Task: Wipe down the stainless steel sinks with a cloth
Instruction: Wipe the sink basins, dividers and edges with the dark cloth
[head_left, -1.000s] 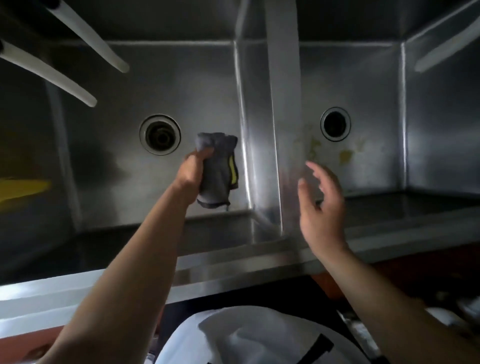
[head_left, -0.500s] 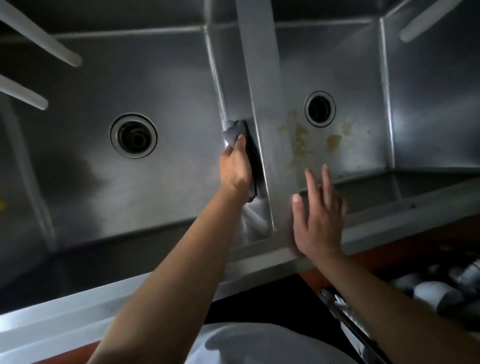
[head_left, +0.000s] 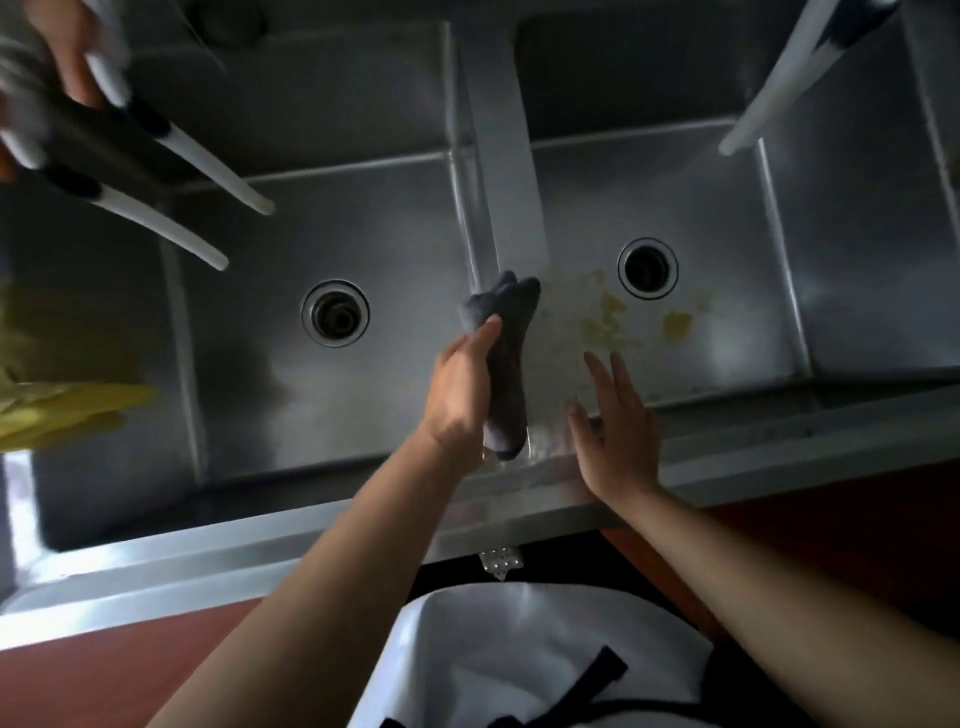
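Note:
Two stainless steel sink basins lie below me, the left basin (head_left: 260, 395) and the right basin (head_left: 737, 312), split by a steel divider (head_left: 511, 171). My left hand (head_left: 460, 389) grips a dark grey cloth (head_left: 506, 364) and presses it along the near end of the divider. My right hand (head_left: 615, 431) rests flat, fingers spread, on the front rim (head_left: 779, 447) just right of the divider. Yellowish stains (head_left: 605, 319) mark the right basin's floor near its drain (head_left: 648, 268).
The left basin's drain (head_left: 335, 313) sits mid-floor. White faucet hoses (head_left: 208, 171) hang over the left basin, another hose (head_left: 769, 93) over the right. Something yellow (head_left: 62, 410) lies at the left edge. Another person's hand (head_left: 67, 41) shows top left. My white apron (head_left: 519, 654) is below.
The view tilted back and down, showing more of the sinks. My left hand drew the cloth toward me along the divider. My right hand settled flat on the front rim.

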